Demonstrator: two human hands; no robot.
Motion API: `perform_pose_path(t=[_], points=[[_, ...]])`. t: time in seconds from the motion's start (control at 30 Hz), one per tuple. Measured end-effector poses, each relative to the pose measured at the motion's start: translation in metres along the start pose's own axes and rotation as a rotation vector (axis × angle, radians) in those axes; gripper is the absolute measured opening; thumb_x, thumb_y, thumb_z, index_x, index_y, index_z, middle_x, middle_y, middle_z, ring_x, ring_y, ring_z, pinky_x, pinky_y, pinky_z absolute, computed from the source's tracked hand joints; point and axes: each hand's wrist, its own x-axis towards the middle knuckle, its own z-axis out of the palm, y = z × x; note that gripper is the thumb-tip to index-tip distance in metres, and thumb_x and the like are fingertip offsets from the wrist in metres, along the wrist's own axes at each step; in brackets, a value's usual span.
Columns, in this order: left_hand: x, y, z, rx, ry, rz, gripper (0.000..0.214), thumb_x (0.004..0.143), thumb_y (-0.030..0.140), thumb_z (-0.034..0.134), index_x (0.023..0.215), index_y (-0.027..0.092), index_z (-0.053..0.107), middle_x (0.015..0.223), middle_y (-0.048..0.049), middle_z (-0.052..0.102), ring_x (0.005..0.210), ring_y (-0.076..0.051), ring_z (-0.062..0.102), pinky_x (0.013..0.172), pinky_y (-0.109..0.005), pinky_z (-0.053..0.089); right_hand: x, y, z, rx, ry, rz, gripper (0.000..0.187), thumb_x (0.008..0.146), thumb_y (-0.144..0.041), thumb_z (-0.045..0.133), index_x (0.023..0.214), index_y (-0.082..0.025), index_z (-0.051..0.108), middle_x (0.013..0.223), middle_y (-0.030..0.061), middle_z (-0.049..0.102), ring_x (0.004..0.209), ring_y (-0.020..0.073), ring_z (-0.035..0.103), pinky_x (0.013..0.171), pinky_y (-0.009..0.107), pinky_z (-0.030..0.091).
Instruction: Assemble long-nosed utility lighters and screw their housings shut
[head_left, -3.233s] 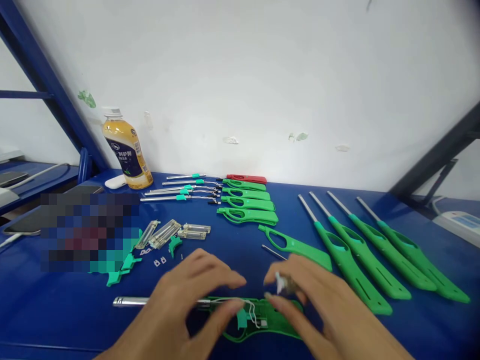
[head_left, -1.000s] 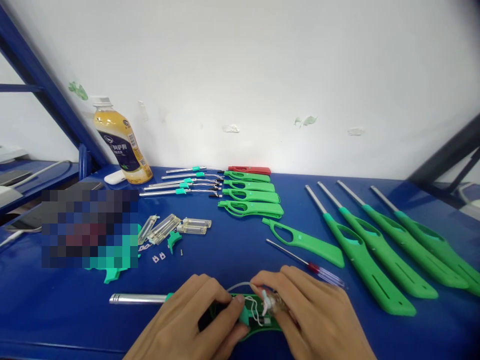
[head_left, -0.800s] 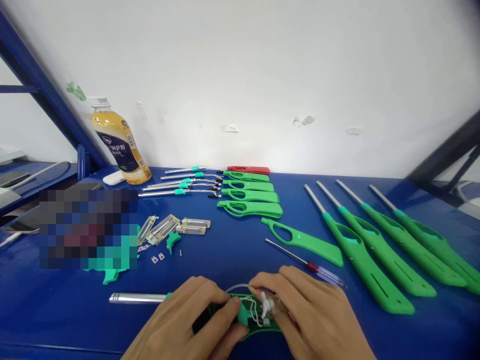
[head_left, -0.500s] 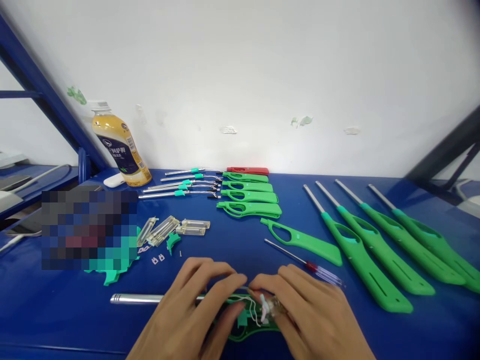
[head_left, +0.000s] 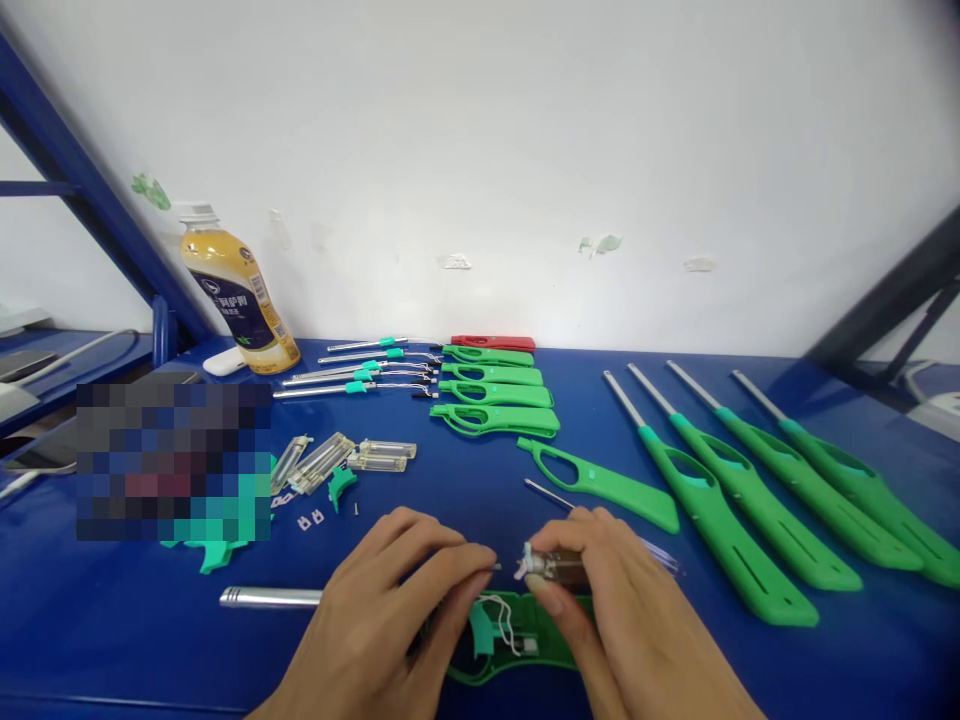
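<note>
An open green lighter half-shell (head_left: 555, 660) lies in front of me, with a teal trigger (head_left: 481, 632) and white wires (head_left: 504, 622) inside. Its metal barrel (head_left: 271, 597) points left, partly behind my left hand (head_left: 397, 600). That hand pinches something thin above the shell, of which only a small tip shows; I cannot make out what it is. My right hand (head_left: 626, 600) grips a clear lighter fuel tank (head_left: 551, 567) just above the shell, its pale valve end facing left. A gap separates the valve end from my left fingertips. The right fingers hide the tank's other end.
Assembled green lighters (head_left: 739, 530) lie at right. A loose green half-shell (head_left: 607, 485) and a partly hidden screwdriver (head_left: 551, 492) lie beyond my right hand. Clear tanks (head_left: 322, 463), teal triggers (head_left: 217, 550), more shells (head_left: 495, 420), barrels (head_left: 322, 390) and a bottle (head_left: 240, 300) stand farther back.
My right hand has raised the fuel tank out of the half-shell and tilted it level. My left fingertips have closed into a pinch. More of the shell's inside shows.
</note>
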Motion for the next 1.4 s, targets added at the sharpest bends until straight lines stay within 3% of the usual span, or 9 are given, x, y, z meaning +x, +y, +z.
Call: perform_pose_path(t=[0.17,0.37,0.67,0.9,1.1,1.3,1.4], points=[[0.001,0.0,0.0,-0.037,-0.002,0.001,0.023,0.1,0.001,0.062,0.111,0.018,0.073,0.096,-0.0022,0.074,0.086,-0.015,0.063,0.079,-0.027,0.056,0.006,-0.003,-0.002,0.082,-0.042,-0.026,0.016,0.116,-0.037,0.041,0.117,-0.029,0.055,0.095,-0.0006,0.074,0.093,0.0206,0.079,0.091,0.04,0.064],[0.001,-0.002,0.0,-0.033,-0.013,-0.001,0.022,0.101,0.0,0.061,0.109,0.017,0.074,0.095,-0.0022,0.072,0.087,-0.015,0.06,0.08,-0.025,0.054,0.007,-0.002,-0.004,0.085,-0.03,-0.042,0.015,0.116,-0.034,0.041,0.118,-0.029,0.055,0.093,-0.0015,0.072,0.088,0.0199,0.077,0.091,0.04,0.062],[-0.002,0.0,0.001,-0.052,-0.024,0.031,0.022,0.1,-0.003,0.061,0.109,0.013,0.074,0.095,-0.0054,0.071,0.087,-0.016,0.058,0.08,-0.027,0.056,0.007,-0.004,0.0,0.095,-0.015,-0.06,0.018,0.117,-0.035,0.039,0.114,-0.028,0.056,0.089,-0.0008,0.069,0.083,0.0192,0.073,0.074,0.032,0.06],[-0.005,0.002,0.0,0.004,-0.017,0.082,0.025,0.101,-0.006,0.057,0.114,0.01,0.071,0.1,-0.0066,0.073,0.097,-0.016,0.063,0.095,-0.029,0.058,0.006,-0.005,0.001,0.081,0.0,-0.114,0.022,0.118,-0.031,0.035,0.117,-0.026,0.057,0.087,-0.0017,0.07,0.078,0.0173,0.071,0.083,0.033,0.059],[-0.011,0.001,0.0,0.03,-0.026,0.11,0.027,0.102,-0.006,0.055,0.115,0.01,0.072,0.099,-0.0072,0.072,0.096,-0.016,0.063,0.093,-0.029,0.059,0.004,-0.006,0.003,0.059,-0.034,-0.128,0.025,0.118,-0.029,0.033,0.117,-0.026,0.058,0.091,-0.0011,0.072,0.082,0.0179,0.073,0.091,0.036,0.056],[-0.002,-0.001,0.002,0.023,0.009,0.069,0.016,0.108,0.006,0.058,0.109,0.016,0.07,0.096,-0.0008,0.075,0.089,-0.014,0.064,0.088,-0.026,0.056,0.008,-0.003,0.0,0.093,0.002,-0.114,0.019,0.117,-0.028,0.038,0.112,-0.025,0.057,0.084,-0.0018,0.067,0.076,0.0178,0.067,0.074,0.032,0.053],[0.001,-0.001,0.001,-0.018,-0.023,0.067,0.018,0.107,0.004,0.056,0.103,0.016,0.068,0.093,0.0,0.075,0.088,-0.013,0.064,0.089,-0.025,0.056,0.008,-0.002,0.001,0.092,-0.016,-0.128,0.02,0.117,-0.024,0.038,0.112,-0.025,0.057,0.087,-0.0014,0.067,0.075,0.0179,0.066,0.077,0.033,0.053]])
